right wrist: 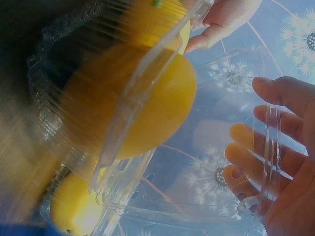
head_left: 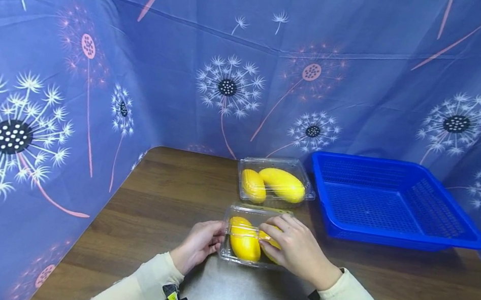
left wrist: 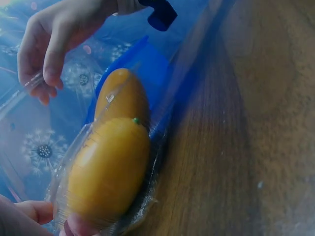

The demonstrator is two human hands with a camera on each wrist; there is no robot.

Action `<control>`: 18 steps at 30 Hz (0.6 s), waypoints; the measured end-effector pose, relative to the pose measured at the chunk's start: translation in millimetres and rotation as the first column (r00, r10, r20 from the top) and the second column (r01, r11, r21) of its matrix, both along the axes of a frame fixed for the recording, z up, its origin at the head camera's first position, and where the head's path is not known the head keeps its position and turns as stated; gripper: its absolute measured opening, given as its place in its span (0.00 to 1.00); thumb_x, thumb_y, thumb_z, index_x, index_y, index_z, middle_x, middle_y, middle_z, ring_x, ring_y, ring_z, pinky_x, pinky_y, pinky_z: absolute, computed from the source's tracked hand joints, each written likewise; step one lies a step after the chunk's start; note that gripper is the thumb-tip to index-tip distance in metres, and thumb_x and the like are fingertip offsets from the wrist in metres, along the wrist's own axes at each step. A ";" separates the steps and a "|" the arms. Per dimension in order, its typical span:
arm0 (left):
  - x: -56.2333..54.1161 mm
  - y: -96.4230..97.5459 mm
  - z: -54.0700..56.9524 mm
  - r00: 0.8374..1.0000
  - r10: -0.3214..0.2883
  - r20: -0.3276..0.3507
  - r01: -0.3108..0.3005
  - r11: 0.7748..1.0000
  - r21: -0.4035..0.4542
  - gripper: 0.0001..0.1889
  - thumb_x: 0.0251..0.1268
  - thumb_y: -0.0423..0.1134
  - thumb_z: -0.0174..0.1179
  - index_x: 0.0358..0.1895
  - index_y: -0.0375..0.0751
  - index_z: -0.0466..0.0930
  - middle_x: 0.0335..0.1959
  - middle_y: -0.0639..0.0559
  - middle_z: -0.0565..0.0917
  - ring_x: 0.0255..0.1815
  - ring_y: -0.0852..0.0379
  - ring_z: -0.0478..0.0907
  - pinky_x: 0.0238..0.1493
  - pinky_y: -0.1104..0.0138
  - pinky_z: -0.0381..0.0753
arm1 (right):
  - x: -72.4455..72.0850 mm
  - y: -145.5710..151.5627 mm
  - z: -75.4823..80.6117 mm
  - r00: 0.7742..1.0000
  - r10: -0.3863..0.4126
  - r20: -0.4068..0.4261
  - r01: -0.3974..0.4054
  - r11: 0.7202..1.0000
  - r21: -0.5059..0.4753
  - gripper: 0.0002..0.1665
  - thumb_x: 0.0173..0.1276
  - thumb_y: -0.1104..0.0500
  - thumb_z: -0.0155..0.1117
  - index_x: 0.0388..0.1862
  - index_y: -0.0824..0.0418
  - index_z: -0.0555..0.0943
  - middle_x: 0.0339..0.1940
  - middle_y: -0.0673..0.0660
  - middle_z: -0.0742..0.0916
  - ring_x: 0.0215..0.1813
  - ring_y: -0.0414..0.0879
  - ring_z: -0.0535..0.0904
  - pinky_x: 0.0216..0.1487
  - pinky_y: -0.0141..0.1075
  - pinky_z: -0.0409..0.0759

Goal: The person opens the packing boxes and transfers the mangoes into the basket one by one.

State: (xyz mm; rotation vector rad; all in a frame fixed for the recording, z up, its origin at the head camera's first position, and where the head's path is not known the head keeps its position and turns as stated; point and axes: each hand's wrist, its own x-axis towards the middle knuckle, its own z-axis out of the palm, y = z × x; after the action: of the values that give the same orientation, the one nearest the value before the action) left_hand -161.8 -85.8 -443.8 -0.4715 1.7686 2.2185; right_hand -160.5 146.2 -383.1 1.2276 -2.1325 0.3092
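A clear plastic clamshell box (head_left: pixel 225 255) lies on the table with two yellow mangoes in it, one on the left (head_left: pixel 244 248) and one partly behind my right hand (head_left: pixel 300 248). Its lid (right wrist: pixel 167 212) stands partly raised. My left hand (head_left: pixel 201 243) pinches the box's left edge between thumb and fingers, as the left wrist view also shows. In the right wrist view my right hand (right wrist: pixel 290 147) has its fingers extended against the clear lid, with the lid's rim crossing the hand.
A second clear clamshell box (head_left: pixel 300 168) holding two mangoes (head_left: pixel 282 184) stands just behind the first. To the right rests a blue perforated plastic basket (head_left: pixel 394 238) on the wooden table (head_left: pixel 146 198). Blue dandelion-print cloth (head_left: pixel 164 67) hangs around the back and sides.
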 end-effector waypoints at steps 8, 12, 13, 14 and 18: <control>-4.1 0.7 0.2 0.998 -0.005 -0.060 0.006 1.000 0.013 0.18 0.64 0.27 0.55 0.55 0.20 0.72 0.22 0.58 0.78 0.21 0.68 0.71 0.25 0.80 0.72 | -0.8 2.6 5.6 1.000 -0.022 0.022 0.022 1.000 0.000 0.18 0.49 0.55 0.78 0.40 0.57 0.85 0.36 0.49 0.86 0.38 0.44 0.79 0.39 0.36 0.81; -3.9 0.2 3.6 0.999 -0.005 -0.045 0.007 1.000 0.028 0.16 0.63 0.27 0.57 0.53 0.22 0.74 0.23 0.56 0.79 0.21 0.67 0.72 0.25 0.80 0.74 | -2.8 5.8 9.1 0.998 -0.051 0.044 0.051 0.999 -0.016 0.19 0.50 0.53 0.78 0.41 0.57 0.86 0.37 0.50 0.86 0.38 0.44 0.79 0.38 0.36 0.81; -3.6 -0.1 3.8 0.999 -0.006 -0.037 0.007 0.999 0.031 0.16 0.63 0.27 0.58 0.52 0.22 0.74 0.24 0.56 0.79 0.21 0.67 0.72 0.25 0.80 0.74 | -3.7 6.9 9.8 0.997 -0.055 0.047 0.056 0.998 -0.023 0.19 0.51 0.53 0.77 0.42 0.56 0.86 0.38 0.50 0.86 0.38 0.44 0.79 0.38 0.36 0.81; -3.4 -0.3 4.0 0.999 -0.006 -0.031 0.007 0.999 0.036 0.16 0.63 0.26 0.58 0.52 0.22 0.74 0.24 0.55 0.79 0.21 0.66 0.73 0.25 0.79 0.75 | -4.6 7.9 10.6 0.997 -0.058 0.052 0.060 0.998 -0.032 0.19 0.51 0.53 0.77 0.42 0.56 0.86 0.38 0.50 0.86 0.38 0.44 0.79 0.38 0.36 0.81; -1.8 -1.9 3.8 1.000 -0.014 -0.020 0.015 0.999 0.036 0.16 0.63 0.26 0.58 0.53 0.22 0.74 0.27 0.53 0.79 0.22 0.65 0.73 0.26 0.79 0.76 | -8.6 13.0 13.6 0.995 -0.070 0.072 0.076 0.994 -0.084 0.19 0.55 0.54 0.75 0.47 0.56 0.86 0.40 0.52 0.86 0.40 0.44 0.80 0.39 0.37 0.81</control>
State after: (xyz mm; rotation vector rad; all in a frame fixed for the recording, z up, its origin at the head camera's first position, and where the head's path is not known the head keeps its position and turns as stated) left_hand -163.5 -87.7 -439.9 -0.4298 1.7329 2.2483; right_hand -169.1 159.2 -369.5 1.1012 -2.1929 0.4132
